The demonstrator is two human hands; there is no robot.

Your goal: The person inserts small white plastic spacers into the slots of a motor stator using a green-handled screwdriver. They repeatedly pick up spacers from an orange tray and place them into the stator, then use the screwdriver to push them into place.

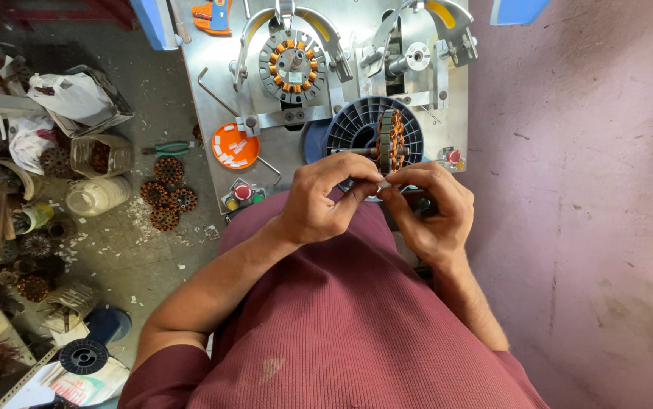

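A round stator (pixel 391 142) with copper windings stands on edge on a shaft in front of a dark blue spool (pixel 353 125). My left hand (pixel 325 198) and my right hand (pixel 428 212) meet just below it, fingertips pinched together at its lower rim. What the fingertips pinch is too small to tell. A second wound stator (pixel 292 65) sits flat in the metal winding machine (pixel 341 45) further back.
An orange lid (pixel 235 145) holds small white slips. Red and green buttons (pixel 242 192) sit on the machine's front edge. Left on the floor lie several stator cores (pixel 167 193), pliers (pixel 167 148), jars (pixel 99 155), bags and scrap. A pink wall (pixel 591 189) stands at the right.
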